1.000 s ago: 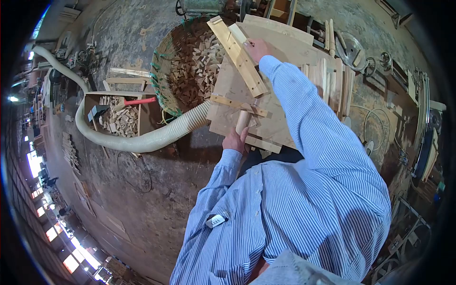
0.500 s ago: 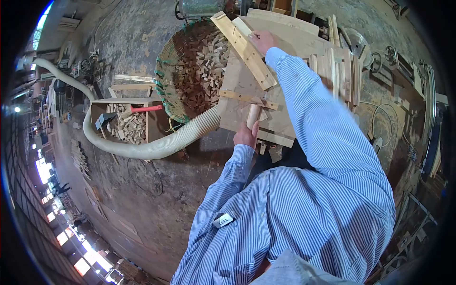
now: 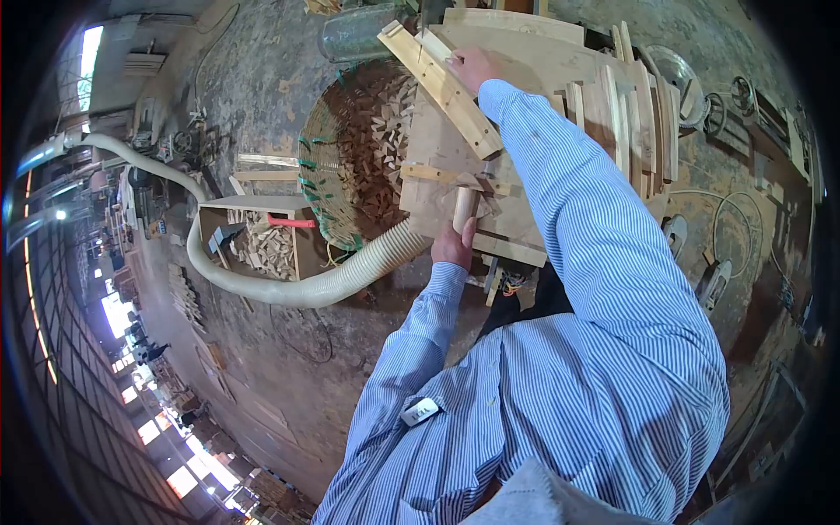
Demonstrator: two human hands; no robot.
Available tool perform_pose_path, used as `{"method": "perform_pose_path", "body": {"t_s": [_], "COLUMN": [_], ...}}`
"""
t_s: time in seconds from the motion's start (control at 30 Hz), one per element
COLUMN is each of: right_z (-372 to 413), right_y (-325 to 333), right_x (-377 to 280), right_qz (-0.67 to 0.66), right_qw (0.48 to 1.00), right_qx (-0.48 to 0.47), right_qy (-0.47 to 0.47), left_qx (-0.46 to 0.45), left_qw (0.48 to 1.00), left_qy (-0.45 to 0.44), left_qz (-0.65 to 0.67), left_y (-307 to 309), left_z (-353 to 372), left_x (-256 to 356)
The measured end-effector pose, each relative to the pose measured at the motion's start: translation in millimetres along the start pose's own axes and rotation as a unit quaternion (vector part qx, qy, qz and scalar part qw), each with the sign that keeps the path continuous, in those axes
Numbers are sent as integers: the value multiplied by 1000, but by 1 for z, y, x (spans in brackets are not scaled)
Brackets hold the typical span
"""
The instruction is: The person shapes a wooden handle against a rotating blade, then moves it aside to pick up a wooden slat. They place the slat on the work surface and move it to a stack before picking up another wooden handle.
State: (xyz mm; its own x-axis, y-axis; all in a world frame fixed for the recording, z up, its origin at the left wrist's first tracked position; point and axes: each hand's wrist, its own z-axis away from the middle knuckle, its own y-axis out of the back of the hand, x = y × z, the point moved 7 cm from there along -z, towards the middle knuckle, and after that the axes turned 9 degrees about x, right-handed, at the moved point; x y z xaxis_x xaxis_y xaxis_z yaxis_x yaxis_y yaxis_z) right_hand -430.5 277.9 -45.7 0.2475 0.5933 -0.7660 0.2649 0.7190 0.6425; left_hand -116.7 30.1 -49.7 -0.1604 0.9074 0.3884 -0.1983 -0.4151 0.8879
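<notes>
My left hand (image 3: pixel 452 245) is closed round a pale, rounded wooden piece (image 3: pixel 465 208) at the near edge of the worktable (image 3: pixel 525 57). The far end of that piece meets a small dark wedge-like part by a wooden cross strip (image 3: pixel 429 173). At the far side, my right hand (image 3: pixel 474 68) has its fingers closed on a light wooden strip (image 3: pixel 432 44). This strip lies alongside a long, slanted wooden fence (image 3: pixel 442 87) with dark holes in it. The palm side of my right hand is hidden.
A woven basket (image 3: pixel 317 171) of wood offcuts stands left of the table. Further left is an open wooden box (image 3: pixel 304 249) with offcuts and a red-handled tool (image 3: pixel 290 222). A ribbed hose (image 3: pixel 350 276) runs under the table. Several boards (image 3: pixel 643 131) stand at right.
The whole view has shifted a little, bringing the box and hose further right. Both hands keep nearly the same places on the table and still hold their wooden pieces.
</notes>
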Motion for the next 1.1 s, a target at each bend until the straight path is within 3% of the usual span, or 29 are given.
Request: {"method": "perform_pose_path", "body": {"t_s": [0.27,0.33,0.57,0.77,0.93,0.97,1.03,1.1], "right_z": [-15,-17,28,74,114,128,148,165], "right_y": [15,11,21,61,53,47,56,42], "right_x": [-5,-4,-6,-14,-39,-32,-27,-14], "right_qz": [16,32,-24,23,46,54,58,77], "right_qw": [996,998,993,992,976,979,973,981], "right_qx": [56,-10,38,110,112,102,177,150], "right_qy": [71,57,107,52,181,166,136,92], "left_qx": [40,53,45,-6,-16,-24,-10,-8], "left_qw": [999,998,998,999,999,999,999,998], "left_qy": [-21,-26,-21,15,26,30,19,27], "left_qz": [21,18,30,45,39,37,36,49], "left_y": [1,-1,5,3,-1,-9,-4,-1], "left_z": [-15,-17,4,30,48,53,64,73], "left_x": [16,13,3,-27,-51,-63,-67,-71]}}
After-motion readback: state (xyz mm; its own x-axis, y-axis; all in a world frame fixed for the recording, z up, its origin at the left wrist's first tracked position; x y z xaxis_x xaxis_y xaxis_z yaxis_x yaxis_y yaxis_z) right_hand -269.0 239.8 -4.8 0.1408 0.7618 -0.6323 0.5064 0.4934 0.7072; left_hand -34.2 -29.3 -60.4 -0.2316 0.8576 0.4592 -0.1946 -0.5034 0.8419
